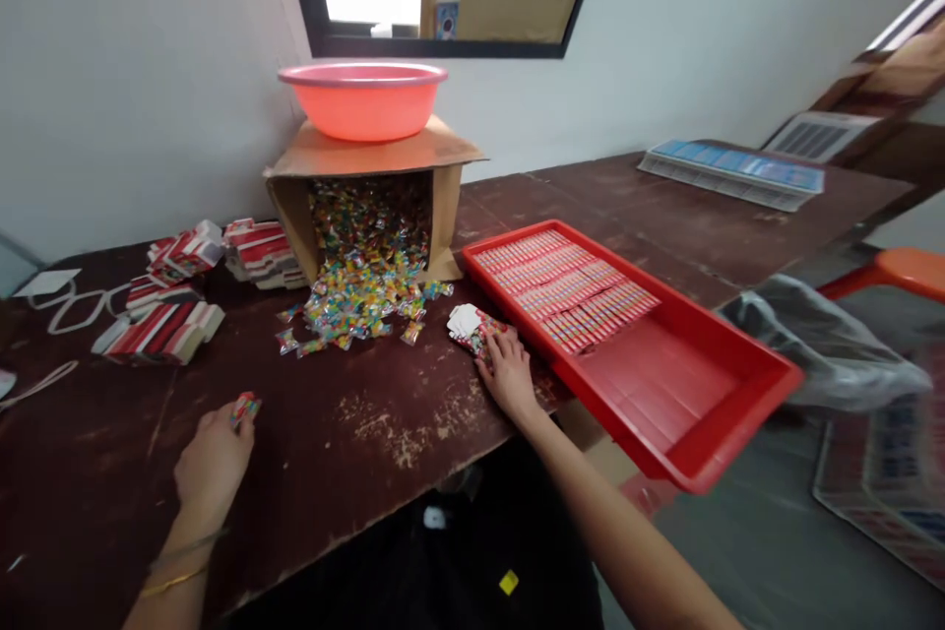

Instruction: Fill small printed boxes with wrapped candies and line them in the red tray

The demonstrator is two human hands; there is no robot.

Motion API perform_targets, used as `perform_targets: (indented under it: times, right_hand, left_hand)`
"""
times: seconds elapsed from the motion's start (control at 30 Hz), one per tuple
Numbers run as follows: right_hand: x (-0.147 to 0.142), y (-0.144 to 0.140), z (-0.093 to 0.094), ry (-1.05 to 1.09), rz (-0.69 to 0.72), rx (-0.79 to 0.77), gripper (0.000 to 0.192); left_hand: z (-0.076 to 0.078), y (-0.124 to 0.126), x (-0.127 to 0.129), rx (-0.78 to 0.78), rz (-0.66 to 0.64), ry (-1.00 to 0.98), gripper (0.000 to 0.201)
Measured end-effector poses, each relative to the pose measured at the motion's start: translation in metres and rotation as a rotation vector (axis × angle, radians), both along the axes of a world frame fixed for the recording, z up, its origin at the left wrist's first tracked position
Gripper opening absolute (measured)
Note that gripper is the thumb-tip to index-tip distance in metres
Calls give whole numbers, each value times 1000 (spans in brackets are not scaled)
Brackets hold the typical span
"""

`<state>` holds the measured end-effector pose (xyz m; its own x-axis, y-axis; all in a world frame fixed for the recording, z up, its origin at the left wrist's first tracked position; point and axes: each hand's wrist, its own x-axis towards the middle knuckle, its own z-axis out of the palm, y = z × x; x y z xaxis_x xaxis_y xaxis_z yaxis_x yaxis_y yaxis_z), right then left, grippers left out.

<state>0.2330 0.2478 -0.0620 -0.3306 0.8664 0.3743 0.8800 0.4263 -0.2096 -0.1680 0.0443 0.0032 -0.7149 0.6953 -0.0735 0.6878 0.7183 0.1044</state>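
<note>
Stacks of red-and-white card (162,335) lie at the left of the frame on the dark desk (310,453). Below them, lower left, the left hand (211,463) pinches a small red, multicoloured packet (246,407) between its fingers. Above centre, a cardboard box (446,207) on its side spills wrapped sweets (354,305) onto the desk. Right of these, mid-frame, the right hand (509,376) lies over a loose pile of white and red pieces (467,321); whether its fingers grip any, I cannot tell. Just beside it is the red tray (686,384), long axis running upper left to lower right, rows of small packs (561,281) in its upper-left part, the lower right bare. The right hand is nearer the tray; the packet is well apart, to its left.
</note>
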Motion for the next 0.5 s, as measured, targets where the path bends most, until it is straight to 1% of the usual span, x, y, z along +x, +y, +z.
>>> perform_targets:
  times: [0.1, 0.2, 0.27, 0.33, 0.37, 0.4, 0.43, 0.47, 0.5]
  right_hand:
    - [3, -7, -7, 14, -15, 39, 50]
    - [3, -9, -6, 61, -10, 84, 48]
    - [5, -6, -2, 84, -7, 113, 48]
    - [7, -6, 6, 125, -14, 138, 49]
    - [7, -10, 10, 171, -15, 148, 51]
    - [4, -18, 14, 233, -10, 151, 53]
    - [-1, -30, 16, 308, 1, 149, 55]
    - [-10, -48, 16, 384, 20, 141, 58]
    - [-23, -69, 12, 441, 70, 114, 63]
  left_hand:
    - [-7, -3, -4, -7, 11, -30, 56]
    - [-3, -9, 0, 35, 45, -52, 67]
    - [6, -14, 5, 138, 20, 25, 74]
    - [13, -17, 13, 308, -83, 118, 74]
    - [14, -17, 20, 403, -143, 123, 70]
    - [13, -17, 30, 479, -192, 68, 66]
    - [10, -16, 42, 530, -223, -51, 61]
    - [5, -14, 58, 556, -241, -225, 57]
    - [-2, -11, 75, 541, -250, -446, 55]
